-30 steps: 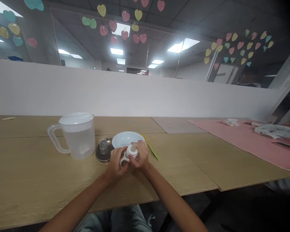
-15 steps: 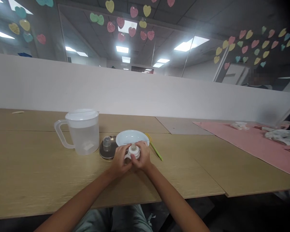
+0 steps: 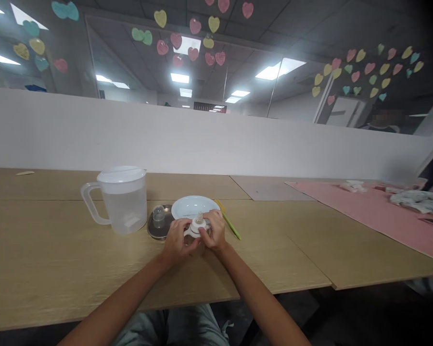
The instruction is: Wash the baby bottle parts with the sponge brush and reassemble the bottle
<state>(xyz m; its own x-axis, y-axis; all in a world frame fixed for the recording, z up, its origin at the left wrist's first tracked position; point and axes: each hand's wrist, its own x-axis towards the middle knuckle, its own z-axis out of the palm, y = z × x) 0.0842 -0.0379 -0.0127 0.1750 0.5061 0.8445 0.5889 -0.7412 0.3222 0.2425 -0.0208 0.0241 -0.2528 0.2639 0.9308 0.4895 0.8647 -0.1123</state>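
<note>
White wall under a band of glass

The wall stands behind a pale wooden table, whose top shows seams between its boards. Heart-shaped paper notes in pink, yellow, green and blue dot the glass in clusters. Bright rectangular lights show in a dark grey panelled ceiling. Below the table, the floor lies in shadow.
</note>
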